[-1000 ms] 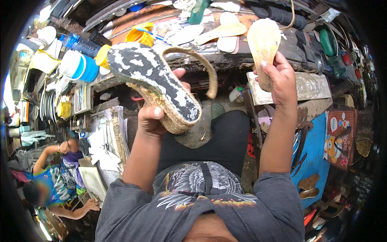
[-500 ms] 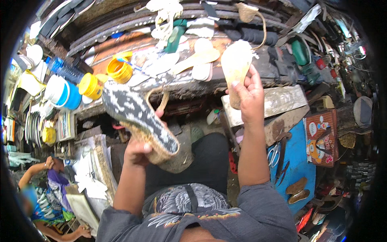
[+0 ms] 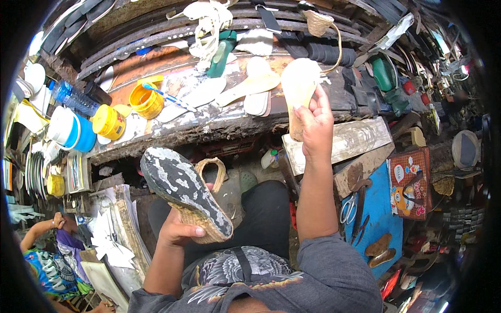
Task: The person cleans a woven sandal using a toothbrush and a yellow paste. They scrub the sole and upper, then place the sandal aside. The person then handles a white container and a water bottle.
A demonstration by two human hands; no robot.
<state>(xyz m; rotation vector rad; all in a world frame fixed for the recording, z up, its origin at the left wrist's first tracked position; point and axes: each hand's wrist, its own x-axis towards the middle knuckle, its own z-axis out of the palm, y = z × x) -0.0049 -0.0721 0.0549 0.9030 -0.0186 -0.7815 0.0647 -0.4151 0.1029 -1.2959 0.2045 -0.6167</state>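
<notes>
Wedge sandal (image 3: 180,182), outsole up: near side of workbench (image 3: 245,122), clasped in left hand (image 3: 180,229). Pale insole (image 3: 300,86): at workbench's front edge, pinched in right hand (image 3: 317,119). Step, apparently: handling parts, held apart; next move calls for steady grips.

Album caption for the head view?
Left hand holds a wedge sandal, right hand a pale sole-shaped piece, before a cluttered bench.

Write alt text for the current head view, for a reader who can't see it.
A person's left hand holds a wedge sandal, its patchy black-and-white underside showing, while the right hand holds up a pale insole. Beyond is a cluttered bench with yellow tubs; to the right, scissors lie on a blue board.
</notes>
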